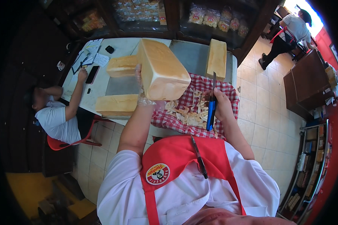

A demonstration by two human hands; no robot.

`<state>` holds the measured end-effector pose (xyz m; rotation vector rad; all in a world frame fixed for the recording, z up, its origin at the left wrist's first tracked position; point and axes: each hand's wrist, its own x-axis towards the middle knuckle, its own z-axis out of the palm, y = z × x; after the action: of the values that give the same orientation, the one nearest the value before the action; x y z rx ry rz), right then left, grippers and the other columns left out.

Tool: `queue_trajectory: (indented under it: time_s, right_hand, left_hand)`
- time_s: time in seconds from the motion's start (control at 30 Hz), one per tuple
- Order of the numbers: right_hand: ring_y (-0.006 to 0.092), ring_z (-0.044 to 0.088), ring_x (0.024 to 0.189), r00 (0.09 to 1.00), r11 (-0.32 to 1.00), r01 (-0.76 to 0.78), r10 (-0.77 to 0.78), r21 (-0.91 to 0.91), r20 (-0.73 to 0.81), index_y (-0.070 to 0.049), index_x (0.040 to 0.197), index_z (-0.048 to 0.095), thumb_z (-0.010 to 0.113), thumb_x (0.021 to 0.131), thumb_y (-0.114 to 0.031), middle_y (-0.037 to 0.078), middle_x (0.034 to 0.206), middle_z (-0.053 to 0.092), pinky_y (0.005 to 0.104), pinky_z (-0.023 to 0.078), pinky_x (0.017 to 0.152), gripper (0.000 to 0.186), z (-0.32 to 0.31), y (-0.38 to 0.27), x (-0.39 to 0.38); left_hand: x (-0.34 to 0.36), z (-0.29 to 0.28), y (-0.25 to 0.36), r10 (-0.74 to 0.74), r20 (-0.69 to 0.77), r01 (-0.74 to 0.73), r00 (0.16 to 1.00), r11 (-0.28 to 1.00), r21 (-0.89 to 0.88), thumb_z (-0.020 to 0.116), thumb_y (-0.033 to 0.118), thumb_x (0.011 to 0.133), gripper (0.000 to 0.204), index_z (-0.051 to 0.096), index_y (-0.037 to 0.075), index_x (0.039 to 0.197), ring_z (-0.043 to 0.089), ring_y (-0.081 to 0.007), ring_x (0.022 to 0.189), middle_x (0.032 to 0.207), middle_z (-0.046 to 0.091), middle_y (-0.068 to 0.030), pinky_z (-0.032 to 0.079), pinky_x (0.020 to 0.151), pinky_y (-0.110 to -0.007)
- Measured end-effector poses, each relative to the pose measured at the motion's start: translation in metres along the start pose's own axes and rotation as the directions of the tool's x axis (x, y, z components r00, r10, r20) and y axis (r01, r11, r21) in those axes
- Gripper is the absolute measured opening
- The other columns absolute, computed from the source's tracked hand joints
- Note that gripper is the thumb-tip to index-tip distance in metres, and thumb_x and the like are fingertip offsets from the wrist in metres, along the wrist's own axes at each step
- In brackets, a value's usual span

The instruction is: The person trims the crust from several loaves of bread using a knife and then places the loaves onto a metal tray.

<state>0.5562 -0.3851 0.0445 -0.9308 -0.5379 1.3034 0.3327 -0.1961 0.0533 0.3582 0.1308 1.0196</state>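
A large, pale golden block loaf of bread [163, 69] is held up over the table, tilted. My left hand [142, 95], in a clear plastic glove, grips it from the left and below; the loaf hides part of the fingers. To the right of the loaf, my right hand [224, 105] is closed round the blue handle of a knife [211, 114], its blade pointing away from me. Thin crust shavings [187, 114] lie heaped below on a red-and-white checked cloth [231, 95].
More loaves rest on the table [118, 43]: one far left [120, 66], one near left [116, 104], one far right [216, 58]. A seated person [60, 116] holds a pen beside papers [94, 47] and a phone [92, 74]. Another person [294, 32] stands far right.
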Motion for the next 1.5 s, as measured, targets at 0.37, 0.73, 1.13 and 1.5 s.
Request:
queue_trajectory:
  time_s: [0.37,0.73,1.13,1.5]
  right_hand:
    - [0.0298,0.060,0.097,0.923,0.793,-0.375,0.366,0.481,0.115,-0.008,0.084,0.057,0.051,0.095,-0.042,0.014,0.097,0.061,0.0493,0.048,0.087,0.036,-0.008,0.027,0.007]
    - [0.0287,0.059,0.093,0.931,0.829,-0.325,0.365,0.455,0.001,-0.012,0.081,0.060,0.057,0.090,-0.046,0.010,0.091,0.063,0.0474,0.048,0.083,0.036,-0.059,0.069,0.030]
    - [0.0193,0.060,0.101,0.949,0.952,0.279,-0.293,0.124,0.117,-0.003,0.096,0.062,0.046,0.099,-0.032,0.015,0.114,0.063,0.0321,0.047,0.091,0.033,-0.040,-0.040,0.087]
    - [0.0323,0.047,0.125,0.948,0.950,0.313,-0.312,-0.009,0.072,-0.001,0.091,0.058,0.047,0.097,-0.036,0.021,0.127,0.054,0.0496,0.039,0.102,0.038,0.028,-0.094,0.041]
  left_hand:
    - [-0.016,0.036,-0.017,0.138,-0.122,-0.098,0.983,0.953,0.286,0.072,0.037,0.074,0.077,0.039,0.007,0.136,0.055,-0.0306,0.112,0.126,0.053,-0.0157,0.047,0.097,-0.043]
    - [-0.043,0.072,-0.029,0.163,0.303,-0.330,0.939,0.679,0.656,0.079,0.022,0.065,0.117,0.001,0.013,0.152,0.043,-0.0265,0.128,0.143,0.037,-0.0111,0.039,0.105,-0.040]
    - [-0.038,0.016,-0.050,-0.625,0.006,0.613,0.780,0.766,0.195,0.040,0.061,0.092,0.072,0.039,0.009,0.142,0.053,-0.0307,0.121,0.137,0.050,-0.0147,0.043,0.101,-0.045]
    - [-0.015,0.044,-0.007,-0.122,-0.019,0.119,0.992,0.914,0.387,0.068,0.027,0.075,0.069,0.041,0.005,0.135,0.062,-0.0285,0.102,0.117,0.059,-0.0149,0.052,0.091,-0.041]
